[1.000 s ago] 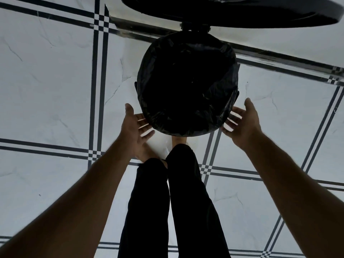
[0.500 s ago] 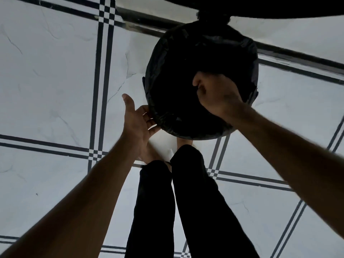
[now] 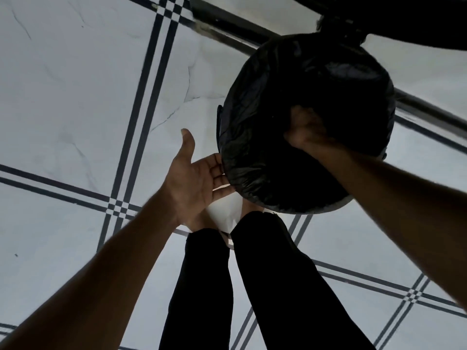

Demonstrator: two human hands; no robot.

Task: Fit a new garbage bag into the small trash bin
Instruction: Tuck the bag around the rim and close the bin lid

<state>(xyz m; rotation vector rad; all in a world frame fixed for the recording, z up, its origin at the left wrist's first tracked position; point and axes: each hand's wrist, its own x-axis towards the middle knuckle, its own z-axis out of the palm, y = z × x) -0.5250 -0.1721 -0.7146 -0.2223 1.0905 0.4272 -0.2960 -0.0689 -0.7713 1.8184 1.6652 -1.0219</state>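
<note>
Here the small round trash bin [image 3: 252, 173] stands on a pale, marble-veined tile floor [image 3: 75, 97] crossed by thin double black lines, just ahead of the person's legs in black trousers [image 3: 278, 286]. A glossy, crinkled black garbage bag [image 3: 290, 79] is draped over its mouth and rim, its plastic folding down the outside wall. The right hand [image 3: 307, 130] reaches down into the bag's dark opening; its fingers are curled inward against the plastic, though whether they pinch any of it cannot be told in the shadow. The left hand [image 3: 194, 180] is held palm-up beside the bin's near left side, thumb raised, fingers spread wide with their tips touching the bag's lower edge. A white patch [image 3: 225, 213] shows beneath the bin between hand and knees. A dark rounded shape [image 3: 404, 18] hangs across the top right.
</note>
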